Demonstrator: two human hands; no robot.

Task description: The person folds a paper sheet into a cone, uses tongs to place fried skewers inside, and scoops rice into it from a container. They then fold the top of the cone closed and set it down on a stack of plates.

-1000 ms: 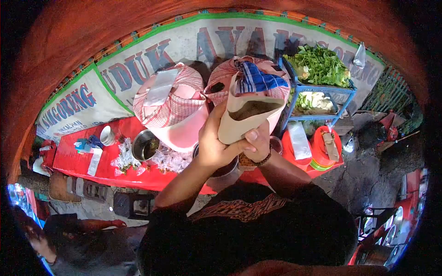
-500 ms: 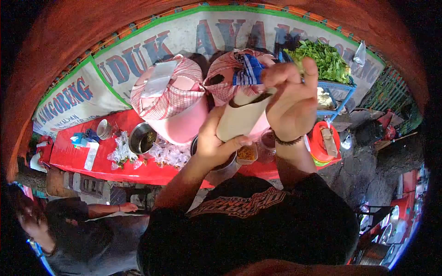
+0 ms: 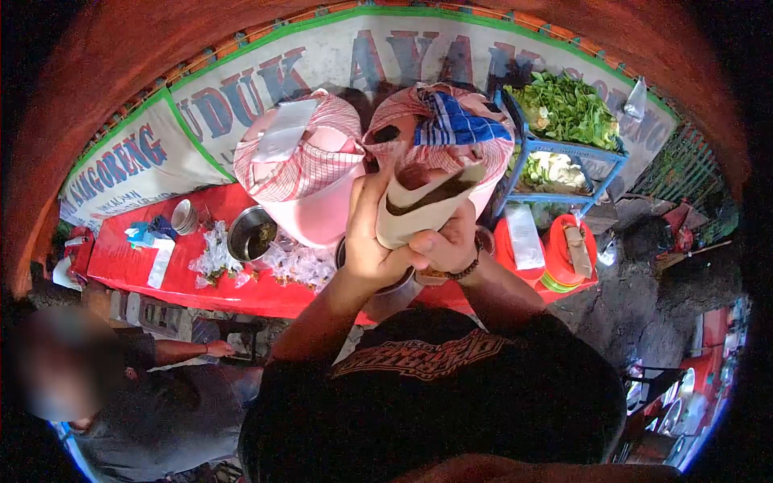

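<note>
A pale sheet of wrapping paper (image 3: 415,219), rolled into a cone with a dark opening at the top, is held up in front of me. My left hand (image 3: 369,240) is closed around its left side, with the thumb near the bottom. At the lower right, my right hand (image 3: 451,241) grips the same paper, its thumb bent over the lower edge. The two thumbs are close together. What lies inside the cone I cannot make out. Behind it stands a pink tub (image 3: 491,173) draped with checked cloth and a blue plaid cloth (image 3: 459,125).
Another cloth-topped pink tub (image 3: 310,205) stands left on the red table (image 3: 193,298). Near it are a metal pot (image 3: 241,237) and filled plastic bags (image 3: 298,266). Right are a blue rack (image 3: 555,146) of greens and orange-red containers (image 3: 555,241). A person (image 3: 161,402) is at lower left.
My right hand has come down from its raised, open-fingered position beside the cone and now grips the paper's lower right. The cone's opening has tilted more toward me; my left hand still holds it.
</note>
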